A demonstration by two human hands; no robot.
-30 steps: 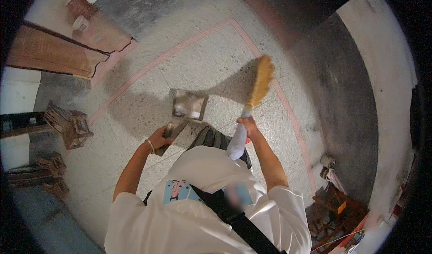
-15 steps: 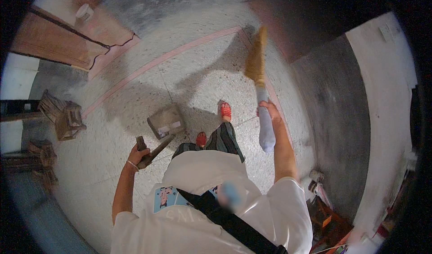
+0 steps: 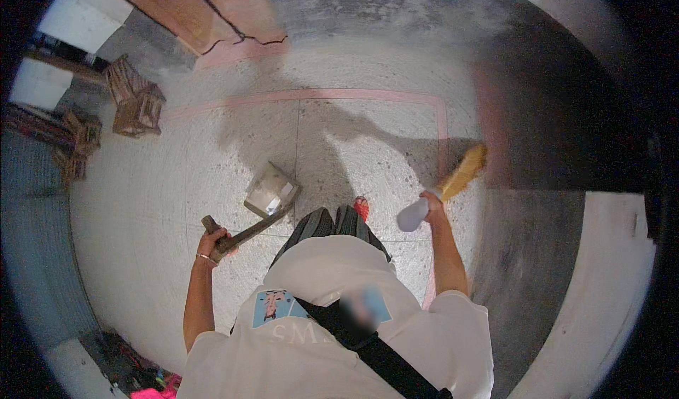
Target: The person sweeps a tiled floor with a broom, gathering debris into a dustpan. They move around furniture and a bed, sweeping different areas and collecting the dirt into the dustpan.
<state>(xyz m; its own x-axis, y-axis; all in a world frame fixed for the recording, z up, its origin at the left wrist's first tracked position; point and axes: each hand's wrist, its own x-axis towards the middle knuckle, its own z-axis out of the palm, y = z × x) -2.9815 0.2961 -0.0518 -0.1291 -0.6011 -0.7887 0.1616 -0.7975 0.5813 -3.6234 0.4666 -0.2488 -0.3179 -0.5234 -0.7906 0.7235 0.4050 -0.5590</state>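
Observation:
My left hand (image 3: pixel 213 246) is closed round the wooden handle (image 3: pixel 249 236) of a dustpan, whose boxy, dull metal pan (image 3: pixel 271 188) hangs over or rests on the floor in front of me; which one I cannot tell. Out to the right, my right hand (image 3: pixel 433 208) grips a broom by its pale grey wrapped handle (image 3: pixel 411 216). Yellow bristles (image 3: pixel 465 172) point away to the far right, close to the edge of a dark patch. Whether they touch the floor is unclear. Pan and broom are well apart.
Dark specks dot the pale floor (image 3: pixel 368 155), crossed by a pink painted line (image 3: pixel 339 93). Wooden stools (image 3: pixel 139 109) stand at the far left, near a brown door (image 3: pixel 159 3). A grey lower wall (image 3: pixel 527 257) rises on the right. One red sandal (image 3: pixel 361 208) shows below me.
My body has turned left, so the room has shifted rightward in view. The broom has swung from pointing ahead to pointing far right. Both hands keep their holds.

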